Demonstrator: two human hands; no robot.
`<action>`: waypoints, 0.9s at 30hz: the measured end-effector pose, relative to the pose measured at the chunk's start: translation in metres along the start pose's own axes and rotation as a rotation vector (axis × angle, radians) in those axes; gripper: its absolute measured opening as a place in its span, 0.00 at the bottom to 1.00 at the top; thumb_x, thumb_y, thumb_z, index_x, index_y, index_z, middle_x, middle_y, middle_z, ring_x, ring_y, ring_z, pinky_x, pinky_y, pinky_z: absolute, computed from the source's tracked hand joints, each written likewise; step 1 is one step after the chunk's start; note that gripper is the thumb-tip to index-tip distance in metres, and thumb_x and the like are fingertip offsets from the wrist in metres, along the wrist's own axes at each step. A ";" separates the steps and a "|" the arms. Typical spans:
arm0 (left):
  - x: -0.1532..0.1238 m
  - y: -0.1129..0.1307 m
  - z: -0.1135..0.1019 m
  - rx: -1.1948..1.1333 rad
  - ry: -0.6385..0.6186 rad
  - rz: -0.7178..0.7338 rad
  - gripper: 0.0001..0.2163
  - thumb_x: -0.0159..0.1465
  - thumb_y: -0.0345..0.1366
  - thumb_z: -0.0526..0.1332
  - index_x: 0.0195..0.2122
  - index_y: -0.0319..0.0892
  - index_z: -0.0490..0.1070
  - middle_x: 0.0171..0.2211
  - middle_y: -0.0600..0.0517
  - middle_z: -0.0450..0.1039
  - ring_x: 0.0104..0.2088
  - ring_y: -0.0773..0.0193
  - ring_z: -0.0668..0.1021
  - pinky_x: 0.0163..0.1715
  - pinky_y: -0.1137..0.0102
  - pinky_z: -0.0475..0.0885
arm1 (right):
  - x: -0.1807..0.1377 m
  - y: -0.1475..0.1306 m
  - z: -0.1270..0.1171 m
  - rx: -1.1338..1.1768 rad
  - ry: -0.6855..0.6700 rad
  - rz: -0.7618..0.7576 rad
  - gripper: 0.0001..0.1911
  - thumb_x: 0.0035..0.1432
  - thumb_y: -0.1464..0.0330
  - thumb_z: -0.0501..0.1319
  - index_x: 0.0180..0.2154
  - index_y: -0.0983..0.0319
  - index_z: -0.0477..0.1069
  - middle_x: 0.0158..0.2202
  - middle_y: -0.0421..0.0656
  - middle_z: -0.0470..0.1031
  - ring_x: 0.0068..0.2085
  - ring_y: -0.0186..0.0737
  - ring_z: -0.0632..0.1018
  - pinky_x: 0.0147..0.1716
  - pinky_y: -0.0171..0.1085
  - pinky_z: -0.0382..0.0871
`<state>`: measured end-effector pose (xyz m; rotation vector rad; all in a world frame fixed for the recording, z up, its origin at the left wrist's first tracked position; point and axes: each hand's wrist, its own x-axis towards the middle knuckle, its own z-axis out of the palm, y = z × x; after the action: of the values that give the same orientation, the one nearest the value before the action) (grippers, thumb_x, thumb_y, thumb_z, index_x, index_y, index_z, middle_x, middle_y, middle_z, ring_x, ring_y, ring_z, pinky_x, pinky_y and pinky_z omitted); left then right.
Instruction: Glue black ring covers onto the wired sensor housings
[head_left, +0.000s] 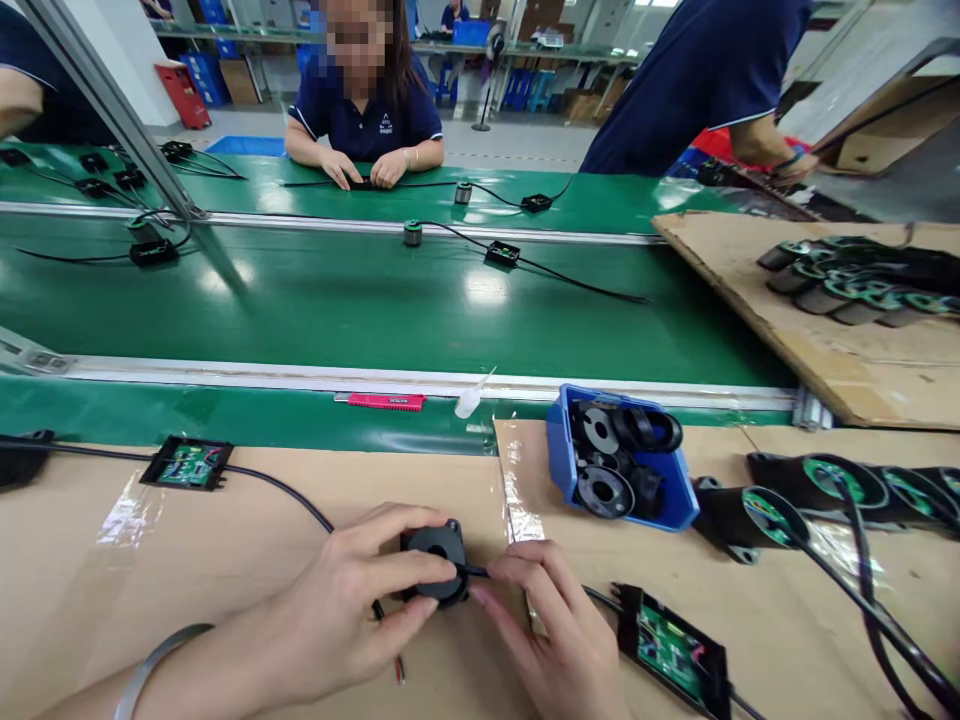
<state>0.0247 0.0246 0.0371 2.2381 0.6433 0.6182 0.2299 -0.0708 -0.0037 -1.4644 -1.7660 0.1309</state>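
Observation:
My left hand (337, 595) grips a black round plastic cap (439, 545) with a hole in it, just above the cardboard. A black cable (475, 571) meets the cap on its right side, and the fingertips of my right hand (559, 625) pinch that cable. Stripped wire ends (400, 670) of a cable show below my left hand. Beside my right hand lies a black open case with a green circuit board (675, 650). Another cased circuit board (187, 463) lies to the left, its cable running toward my left hand. My fingers hide part of the cap.
A blue bin (679, 505) of black plastic parts stands beyond my right hand. Black housings with cables (765, 515) lie at right. A red cutter (386, 402) lies near the green conveyor (337, 310). Across it, a person (367, 120) handles a part; another person (697, 90) leans in at right.

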 end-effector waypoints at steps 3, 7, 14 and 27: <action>-0.001 0.000 0.002 0.027 0.018 0.034 0.11 0.66 0.26 0.60 0.45 0.46 0.79 0.54 0.45 0.74 0.50 0.57 0.80 0.48 0.64 0.78 | -0.001 0.002 -0.001 0.031 -0.020 0.006 0.02 0.69 0.73 0.57 0.41 0.62 0.68 0.37 0.44 0.69 0.37 0.34 0.76 0.36 0.29 0.73; -0.002 -0.001 0.006 0.052 0.054 0.055 0.07 0.69 0.33 0.62 0.43 0.46 0.80 0.52 0.45 0.75 0.48 0.57 0.80 0.45 0.64 0.80 | -0.001 0.002 -0.002 0.086 -0.027 0.005 0.08 0.66 0.80 0.55 0.42 0.64 0.69 0.37 0.46 0.69 0.38 0.34 0.75 0.37 0.29 0.72; 0.000 0.001 0.007 0.128 0.090 0.092 0.09 0.71 0.37 0.60 0.42 0.46 0.80 0.49 0.45 0.74 0.47 0.59 0.80 0.43 0.66 0.81 | 0.001 -0.001 -0.003 0.087 0.029 -0.028 0.10 0.65 0.82 0.54 0.41 0.66 0.70 0.37 0.46 0.70 0.38 0.33 0.75 0.38 0.29 0.73; 0.002 0.012 0.004 0.418 0.002 0.204 0.10 0.72 0.29 0.54 0.44 0.41 0.77 0.48 0.43 0.75 0.48 0.55 0.75 0.43 0.60 0.81 | 0.001 0.002 -0.006 0.100 0.043 -0.066 0.14 0.63 0.84 0.54 0.44 0.67 0.73 0.38 0.47 0.73 0.40 0.36 0.76 0.40 0.32 0.75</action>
<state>0.0312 0.0164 0.0435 2.7182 0.5902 0.6299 0.2351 -0.0723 0.0000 -1.3269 -1.7458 0.1500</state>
